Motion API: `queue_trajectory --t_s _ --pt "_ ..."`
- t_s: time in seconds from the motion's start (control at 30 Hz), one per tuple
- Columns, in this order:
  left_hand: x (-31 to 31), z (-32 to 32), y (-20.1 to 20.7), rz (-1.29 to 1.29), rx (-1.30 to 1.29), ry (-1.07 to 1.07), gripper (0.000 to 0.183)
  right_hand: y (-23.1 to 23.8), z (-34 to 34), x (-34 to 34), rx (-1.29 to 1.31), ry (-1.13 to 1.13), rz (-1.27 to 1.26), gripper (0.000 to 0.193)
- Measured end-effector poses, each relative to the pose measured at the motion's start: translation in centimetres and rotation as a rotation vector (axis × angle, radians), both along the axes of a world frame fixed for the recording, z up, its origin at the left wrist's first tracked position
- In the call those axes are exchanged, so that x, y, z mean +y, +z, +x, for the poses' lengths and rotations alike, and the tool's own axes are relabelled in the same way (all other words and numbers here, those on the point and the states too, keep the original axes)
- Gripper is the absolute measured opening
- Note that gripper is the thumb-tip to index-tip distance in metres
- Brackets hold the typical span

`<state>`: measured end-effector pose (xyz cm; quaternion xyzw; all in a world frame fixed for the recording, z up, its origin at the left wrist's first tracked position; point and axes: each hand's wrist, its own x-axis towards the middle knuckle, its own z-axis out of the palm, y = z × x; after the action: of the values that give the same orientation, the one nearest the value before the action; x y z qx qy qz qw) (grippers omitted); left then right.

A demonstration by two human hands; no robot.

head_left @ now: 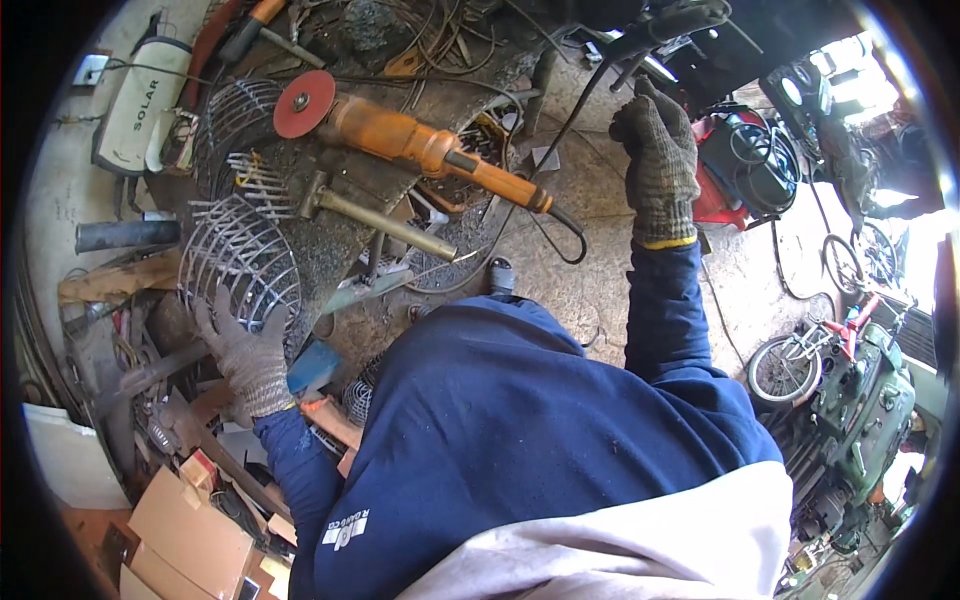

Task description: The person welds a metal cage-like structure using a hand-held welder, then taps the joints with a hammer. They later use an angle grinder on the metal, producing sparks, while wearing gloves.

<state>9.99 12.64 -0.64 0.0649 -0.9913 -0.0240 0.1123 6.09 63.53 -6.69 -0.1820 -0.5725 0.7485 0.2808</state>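
Observation:
My left hand, in a grey knit glove, grips the near end of a rounded cage of bent metal rods, its fingers apart over the bars. My right hand, in a matching glove, is raised at the upper right. Its fingers are curled closed by a dark handle-like piece and a black cable; what they hold is not clear. Between the hands an orange angle grinder with a red disc lies on the dark workbench. A hammer lies nearer me.
More bent rods lie behind the cage. Cardboard boxes and scrap crowd the lower left. A red and black machine stands on the floor beyond my right arm; a red bicycle and a green engine-like machine are farther right. Cables cross the floor.

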Motion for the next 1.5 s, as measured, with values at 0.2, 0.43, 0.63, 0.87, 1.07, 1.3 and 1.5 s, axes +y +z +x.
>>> queue_trajectory --t_s 0.2,0.43,0.63,0.87,1.07,1.3,1.5 --pt "1.0 -1.2 0.2 0.030 -0.063 -0.099 0.082 -4.8 -4.8 4.1 -0.245 -0.156 0.360 0.053" --pt "-0.6 -0.7 0.6 0.105 -0.044 -0.184 0.082 -1.6 -9.9 2.8 -0.557 -0.362 0.647 0.074" --pt "-1.2 0.5 0.3 0.026 -0.039 -0.167 0.083 -1.1 -11.3 3.9 -0.593 -0.440 1.041 0.066" --pt "-0.8 -1.3 1.2 -0.062 -0.059 -0.178 0.088 -0.9 -8.0 10.2 -0.454 -0.598 1.221 0.047" --pt "-3.0 0.0 1.3 -0.013 -0.027 -0.247 0.086 1.2 5.4 10.7 -0.395 -0.281 0.776 0.036" --pt "-5.7 -1.4 0.5 0.018 0.080 -0.405 0.084 3.9 18.2 0.3 -0.128 -0.170 0.357 0.051" --pt "-6.1 -1.2 -0.3 0.021 0.202 -0.541 0.081 8.8 21.9 -14.8 -0.183 -0.088 0.701 0.074"
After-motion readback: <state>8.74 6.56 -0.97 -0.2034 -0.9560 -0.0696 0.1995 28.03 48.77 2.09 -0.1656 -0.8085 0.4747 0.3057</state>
